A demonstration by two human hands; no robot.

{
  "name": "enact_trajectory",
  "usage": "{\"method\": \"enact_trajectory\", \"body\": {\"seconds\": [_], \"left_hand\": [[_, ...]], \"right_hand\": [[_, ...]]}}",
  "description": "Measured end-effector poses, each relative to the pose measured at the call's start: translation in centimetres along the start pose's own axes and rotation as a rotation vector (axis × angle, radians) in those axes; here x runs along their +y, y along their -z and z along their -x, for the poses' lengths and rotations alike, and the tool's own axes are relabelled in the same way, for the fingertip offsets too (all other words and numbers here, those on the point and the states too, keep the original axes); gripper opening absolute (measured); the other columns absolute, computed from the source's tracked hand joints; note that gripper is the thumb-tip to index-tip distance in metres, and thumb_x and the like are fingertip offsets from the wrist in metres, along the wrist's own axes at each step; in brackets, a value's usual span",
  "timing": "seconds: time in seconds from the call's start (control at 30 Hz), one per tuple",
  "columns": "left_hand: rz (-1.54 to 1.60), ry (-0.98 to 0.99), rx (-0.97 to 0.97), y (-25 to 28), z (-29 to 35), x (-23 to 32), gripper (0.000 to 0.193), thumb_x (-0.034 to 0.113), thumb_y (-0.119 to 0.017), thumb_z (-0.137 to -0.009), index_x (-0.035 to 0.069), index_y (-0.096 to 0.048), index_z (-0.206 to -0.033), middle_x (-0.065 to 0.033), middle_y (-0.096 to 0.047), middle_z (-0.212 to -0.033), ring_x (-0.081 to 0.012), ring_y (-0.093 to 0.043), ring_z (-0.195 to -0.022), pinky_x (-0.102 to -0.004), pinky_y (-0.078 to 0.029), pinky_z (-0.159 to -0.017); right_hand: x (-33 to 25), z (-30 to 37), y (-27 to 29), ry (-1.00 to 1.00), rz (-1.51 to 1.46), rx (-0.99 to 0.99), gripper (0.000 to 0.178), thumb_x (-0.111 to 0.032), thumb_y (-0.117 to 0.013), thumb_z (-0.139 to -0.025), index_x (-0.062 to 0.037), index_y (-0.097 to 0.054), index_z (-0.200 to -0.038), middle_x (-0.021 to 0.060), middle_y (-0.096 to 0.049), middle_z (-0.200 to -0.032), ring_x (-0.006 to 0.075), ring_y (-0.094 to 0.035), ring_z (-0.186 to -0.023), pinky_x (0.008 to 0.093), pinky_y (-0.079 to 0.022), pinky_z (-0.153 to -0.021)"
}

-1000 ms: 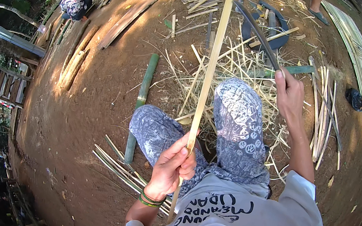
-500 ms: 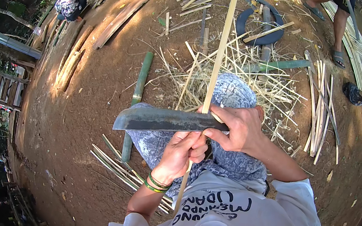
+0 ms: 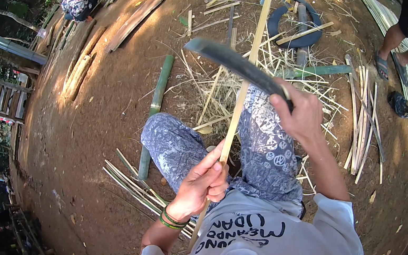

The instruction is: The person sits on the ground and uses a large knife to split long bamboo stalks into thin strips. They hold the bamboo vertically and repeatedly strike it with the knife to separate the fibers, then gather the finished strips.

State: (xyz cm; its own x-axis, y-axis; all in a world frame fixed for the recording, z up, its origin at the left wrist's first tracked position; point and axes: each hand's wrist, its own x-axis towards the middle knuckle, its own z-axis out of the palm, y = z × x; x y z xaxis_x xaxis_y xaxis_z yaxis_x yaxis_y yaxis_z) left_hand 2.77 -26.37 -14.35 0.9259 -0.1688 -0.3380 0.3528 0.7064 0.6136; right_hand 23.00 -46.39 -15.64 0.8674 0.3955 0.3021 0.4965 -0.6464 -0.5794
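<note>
A long pale bamboo strip (image 3: 244,91) runs from near my chest away over the ground between my knees. My left hand (image 3: 202,181) is closed round its near part, thumb and forefinger along it. In my right hand (image 3: 299,113) is a machete (image 3: 235,64) with a broad dark blade, its tip pointing left. The blade crosses over the strip ahead of my knees and is slightly blurred. Most of the machete's handle is hidden in my right hand.
Pale shavings (image 3: 272,69) heap beyond my knees, near a green bamboo pole (image 3: 325,72). Another bamboo pole (image 3: 159,94) lies left of my knee. Split strips (image 3: 362,120) lie at right, others (image 3: 138,192) at lower left. A person's legs (image 3: 393,45) stand at far right; another person (image 3: 78,3) is far left.
My right hand has moved away from my left hand, forward and right, taking the machete up the strip. My left hand stays on the strip. The person at far right has shifted stance.
</note>
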Motion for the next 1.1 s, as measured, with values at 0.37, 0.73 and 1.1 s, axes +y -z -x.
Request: {"method": "enact_trajectory", "body": {"seconds": [0.37, 0.73, 1.1], "left_hand": [[-0.017, -0.089, -0.021, 0.6, -3.9, -0.1, 0.026, 0.015, -0.046, -0.103, 0.003, -0.052, -0.125, -0.0025, -0.053, -0.088, -0.0063, -0.037, -0.056, -0.0216, -0.031, -0.048], [-0.003, -0.083, 0.018, -0.1, -3.6, -0.5, 0.018, 0.019, -0.046, -0.107, 0.008, -0.059, -0.106, 0.0026, -0.045, -0.084, -0.0037, -0.029, -0.057, -0.0201, -0.025, -0.048], [-0.066, -0.097, 0.076, -0.2, -2.6, -0.4, 0.017, 0.022, -0.044, -0.108, 0.01, -0.055, -0.112, 0.0026, -0.044, -0.085, -0.0034, -0.03, -0.056, -0.0194, -0.027, -0.048]], "right_hand": [[-4.2, 4.1, -1.7, 0.383, -0.184, -0.117, 0.053, -0.05, -0.069, -0.085, -0.0045, -0.069, -0.112, 0.0104, -0.071, -0.072, 0.0284, -0.066, -0.054, 0.0395, -0.05, -0.049], [-4.0, 3.6, -1.9, 0.418, -0.18, -0.077, 0.052, -0.049, -0.071, -0.083, -0.0067, -0.068, -0.113, 0.0099, -0.07, -0.07, 0.029, -0.066, -0.053, 0.0396, -0.05, -0.049], [-3.5, 3.7, -2.7, 0.458, -0.172, -0.033, 0.054, -0.052, -0.071, -0.082, -0.0069, -0.07, -0.112, 0.009, -0.069, -0.069, 0.0274, -0.065, -0.053, 0.0383, -0.049, -0.048]]}}
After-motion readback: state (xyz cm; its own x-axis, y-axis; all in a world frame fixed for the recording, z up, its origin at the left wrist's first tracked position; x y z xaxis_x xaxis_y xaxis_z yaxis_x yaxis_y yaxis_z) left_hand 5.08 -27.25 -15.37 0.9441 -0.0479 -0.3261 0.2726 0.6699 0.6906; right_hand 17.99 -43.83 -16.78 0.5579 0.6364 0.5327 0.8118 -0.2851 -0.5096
